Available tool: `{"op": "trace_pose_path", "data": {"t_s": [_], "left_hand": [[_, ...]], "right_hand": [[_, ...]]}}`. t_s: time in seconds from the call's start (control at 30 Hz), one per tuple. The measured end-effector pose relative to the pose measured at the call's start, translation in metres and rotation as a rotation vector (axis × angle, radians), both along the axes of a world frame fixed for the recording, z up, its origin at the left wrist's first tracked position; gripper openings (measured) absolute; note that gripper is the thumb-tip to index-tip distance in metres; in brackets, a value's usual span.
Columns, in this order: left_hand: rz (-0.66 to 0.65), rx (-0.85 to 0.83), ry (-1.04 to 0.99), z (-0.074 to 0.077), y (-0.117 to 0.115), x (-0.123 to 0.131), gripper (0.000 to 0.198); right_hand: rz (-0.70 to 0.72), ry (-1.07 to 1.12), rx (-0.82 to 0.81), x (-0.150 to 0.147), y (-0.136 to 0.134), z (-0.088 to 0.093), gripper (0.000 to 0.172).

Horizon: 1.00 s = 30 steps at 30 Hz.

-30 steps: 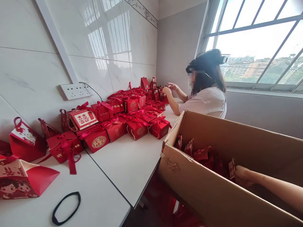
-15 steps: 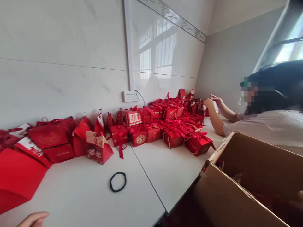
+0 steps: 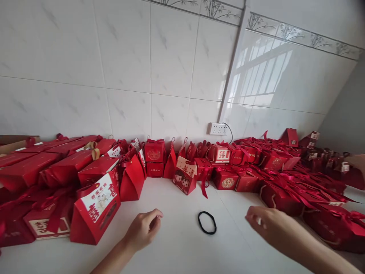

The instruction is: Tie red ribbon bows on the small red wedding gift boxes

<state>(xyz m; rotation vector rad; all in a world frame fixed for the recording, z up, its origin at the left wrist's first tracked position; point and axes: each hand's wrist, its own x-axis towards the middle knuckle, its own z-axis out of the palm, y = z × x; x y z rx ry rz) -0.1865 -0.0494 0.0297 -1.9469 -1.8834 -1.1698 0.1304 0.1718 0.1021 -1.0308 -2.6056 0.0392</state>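
My left hand [image 3: 145, 229] hovers over the white table, fingers loosely curled, a small gap between thumb and forefinger and nothing seen in it. To its left stands a red gift box with a white printed panel [image 3: 98, 201]. A small box with two cartoon faces [image 3: 182, 180] stands beyond it. My right hand [image 3: 264, 222] is over the table too, bent at the wrist, its fingers loosely bent with a gap and holding nothing visible. Between the hands lies a black hair tie [image 3: 207, 223], touched by neither. Red ribboned boxes [image 3: 282, 198] sit just behind my right hand.
Several rows of red gift boxes [image 3: 68, 163] fill the left side, and a dense pile of them [image 3: 251, 156] covers the right. Behind rises a tiled wall [image 3: 128, 57] with a power socket [image 3: 218, 129]. A cardboard edge [image 3: 23, 140] shows at far left.
The view has swung left, so the co-worker's body and the open cardboard carton at right are out of sight. Both my hands have come into view over the table.
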Motion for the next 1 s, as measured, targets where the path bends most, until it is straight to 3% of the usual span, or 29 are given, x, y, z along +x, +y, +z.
{"op": "trace_pose_path", "data": {"t_s": [0.1,0.17,0.27,0.33,0.47,0.6,0.83,1.0], "left_hand": [[-0.034,-0.002,0.003,-0.003,-0.006,0.001,0.017],[-0.064,0.005,-0.013,-0.004,-0.007,0.002,0.018],[-0.124,0.019,-0.020,-0.004,-0.007,0.004,0.016],[-0.152,0.039,-0.013,-0.005,-0.006,0.007,0.016],[-0.185,0.097,0.033,-0.005,-0.002,0.010,0.017],[-0.211,0.120,0.067,-0.005,0.001,0.011,0.018],[-0.216,0.084,0.101,-0.006,0.002,0.007,0.017],[-0.196,0.060,0.099,-0.006,0.002,0.003,0.017]], "right_hand": [[0.150,-0.062,-0.035,-0.067,-0.026,-0.022,0.031],[0.136,0.031,-0.025,-0.098,-0.025,-0.033,0.029],[0.067,0.163,-0.011,-0.124,0.000,-0.043,0.027],[-0.004,0.236,0.012,-0.126,0.025,-0.046,0.026],[-0.251,0.369,0.076,-0.097,0.073,-0.050,0.017],[-0.580,0.461,0.144,-0.049,0.102,-0.048,0.026],[-0.843,0.459,0.231,0.003,0.104,-0.046,0.045],[-0.971,0.426,0.169,0.023,0.107,-0.054,0.065]]}}
